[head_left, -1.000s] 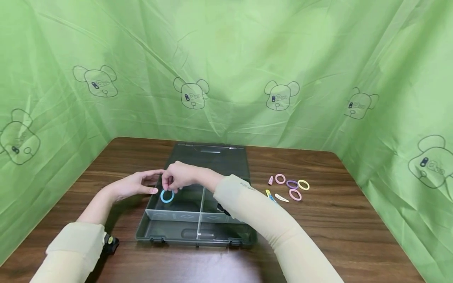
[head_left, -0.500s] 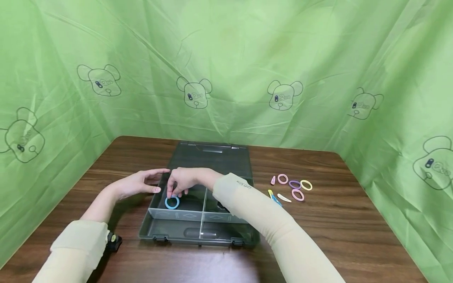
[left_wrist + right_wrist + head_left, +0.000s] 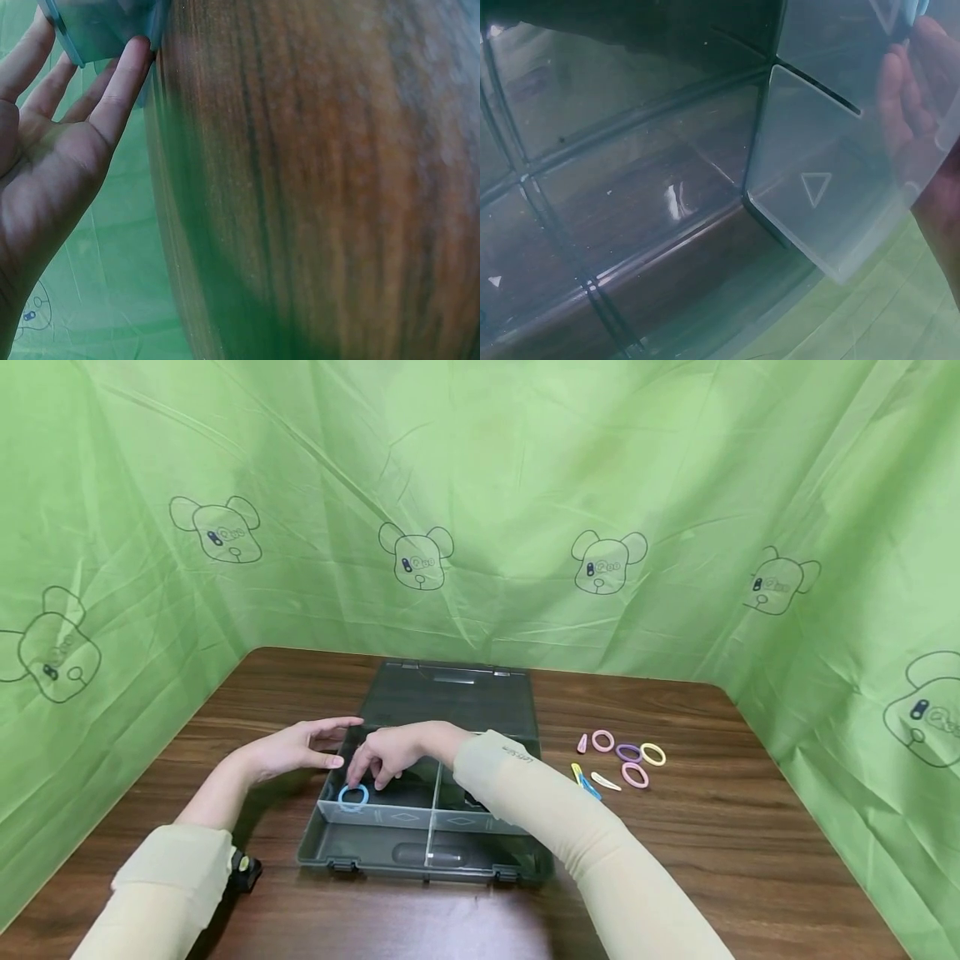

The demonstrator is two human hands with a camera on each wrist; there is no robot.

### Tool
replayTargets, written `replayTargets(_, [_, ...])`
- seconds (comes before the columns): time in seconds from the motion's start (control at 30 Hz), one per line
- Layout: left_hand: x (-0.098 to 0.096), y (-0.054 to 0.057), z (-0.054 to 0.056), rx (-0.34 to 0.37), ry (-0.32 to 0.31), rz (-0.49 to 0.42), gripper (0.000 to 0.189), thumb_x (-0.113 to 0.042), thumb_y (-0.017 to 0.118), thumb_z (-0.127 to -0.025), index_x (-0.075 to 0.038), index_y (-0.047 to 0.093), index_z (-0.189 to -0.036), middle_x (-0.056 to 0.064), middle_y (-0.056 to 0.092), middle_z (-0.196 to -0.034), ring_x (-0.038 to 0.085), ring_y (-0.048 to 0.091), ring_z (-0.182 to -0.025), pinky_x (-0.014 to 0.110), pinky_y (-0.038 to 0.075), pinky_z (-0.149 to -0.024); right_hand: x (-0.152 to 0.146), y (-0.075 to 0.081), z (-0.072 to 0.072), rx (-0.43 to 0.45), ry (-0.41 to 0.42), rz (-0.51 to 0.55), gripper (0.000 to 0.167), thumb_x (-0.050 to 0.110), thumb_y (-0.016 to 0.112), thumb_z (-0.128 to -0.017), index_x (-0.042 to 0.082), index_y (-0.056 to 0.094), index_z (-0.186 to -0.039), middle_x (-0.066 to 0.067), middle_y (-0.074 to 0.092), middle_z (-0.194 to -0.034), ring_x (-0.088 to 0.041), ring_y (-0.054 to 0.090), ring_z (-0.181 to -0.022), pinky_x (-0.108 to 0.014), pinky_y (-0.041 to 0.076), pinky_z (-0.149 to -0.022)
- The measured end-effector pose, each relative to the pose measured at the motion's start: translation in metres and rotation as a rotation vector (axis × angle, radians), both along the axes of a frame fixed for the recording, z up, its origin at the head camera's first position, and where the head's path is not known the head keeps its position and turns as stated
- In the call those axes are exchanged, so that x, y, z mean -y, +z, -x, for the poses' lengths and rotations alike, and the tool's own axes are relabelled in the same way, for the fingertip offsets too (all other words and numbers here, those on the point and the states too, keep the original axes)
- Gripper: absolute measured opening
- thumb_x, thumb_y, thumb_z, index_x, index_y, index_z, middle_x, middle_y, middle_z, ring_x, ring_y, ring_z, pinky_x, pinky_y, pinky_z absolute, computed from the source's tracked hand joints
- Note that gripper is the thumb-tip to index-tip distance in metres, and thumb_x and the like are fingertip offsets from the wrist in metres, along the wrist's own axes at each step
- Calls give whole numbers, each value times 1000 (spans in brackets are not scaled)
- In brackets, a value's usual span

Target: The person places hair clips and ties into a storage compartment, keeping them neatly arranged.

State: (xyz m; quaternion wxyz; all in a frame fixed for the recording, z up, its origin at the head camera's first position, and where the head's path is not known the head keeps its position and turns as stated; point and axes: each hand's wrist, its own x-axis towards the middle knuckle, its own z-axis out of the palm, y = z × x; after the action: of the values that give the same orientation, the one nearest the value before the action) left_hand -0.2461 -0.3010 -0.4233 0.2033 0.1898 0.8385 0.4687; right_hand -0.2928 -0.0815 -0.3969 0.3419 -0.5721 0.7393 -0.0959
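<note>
A grey see-through divider box [image 3: 315, 862] lies with its lid up on the table. My right hand [image 3: 390, 750] reaches down into its rear left compartment, fingers apart. One fingertip touches a light blue hair tie [image 3: 342, 801] near the divider; only a sliver of that hair tie [image 3: 911, 10] shows in the right wrist view. My left hand [image 3: 292, 752], with mostly straight fingers, rests against the left side of the box. In the left wrist view the fingers [image 3: 124, 86] touch a corner of the box [image 3: 112, 34].
Right of the box lie two pink hair ties [image 3: 634, 775], a purple one [image 3: 619, 753] and a yellow one [image 3: 654, 762]. Nearby are several snap hair clips: pink [image 3: 582, 744], white [image 3: 606, 782], and yellow and blue [image 3: 589, 787]. Green cloth [image 3: 510, 460] surrounds the table.
My right hand has lowered the blue hair tie into the rear left compartment, and its fingers have spread from their pinch. My left hand stays at the box's side.
</note>
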Motion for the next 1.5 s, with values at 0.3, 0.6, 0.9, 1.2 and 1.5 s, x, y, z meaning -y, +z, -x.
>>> replayTargets(0.3, [-3,0,0,9,-11,-4,68,-20,67,-88,-21,33,-147,24,34,-146,42,29,-135,54,32,-103,-15,11,-1,-2,-10,1,38,3,65,-87,17,65,-122,3,68,-102,-10,60,-71,-19,48,-62])
replayTargets(0.6, [0,1,0,-9,-8,41,68,-24,67,-88,-23,33,-146,23,31,-148,43,27,-136,55,32,-103,-44,38,2,-38,-47,41,31,10,69,-86,18,68,-116,1,70,-99,-5,59,-78,-16,45,-73])
replayTargets(0.9, [0,0,-1,-11,-6,26,69,-22,67,-88,-19,32,-148,23,31,-148,43,29,-134,46,41,-98,-88,62,-2,-22,-120,111,30,9,69,-85,17,68,-114,10,67,-106,-7,60,-84,-19,47,-76])
replayTargets(1.2, [0,-3,-2,-31,3,10,70,-21,67,-88,-16,30,-148,22,32,-148,42,31,-134,37,43,-95,-140,83,-11,-69,-157,149,30,13,68,-87,16,67,-117,5,67,-112,-8,61,-87,-22,47,-76])
replayTargets(1.5, [-2,-2,-3,-30,-5,-4,71,-21,66,-89,-14,29,-149,23,32,-148,43,30,-133,32,44,-93,-192,91,-26,-87,-169,233,28,15,69,-87,18,67,-114,11,65,-103,-3,57,-85,-24,49,-64])
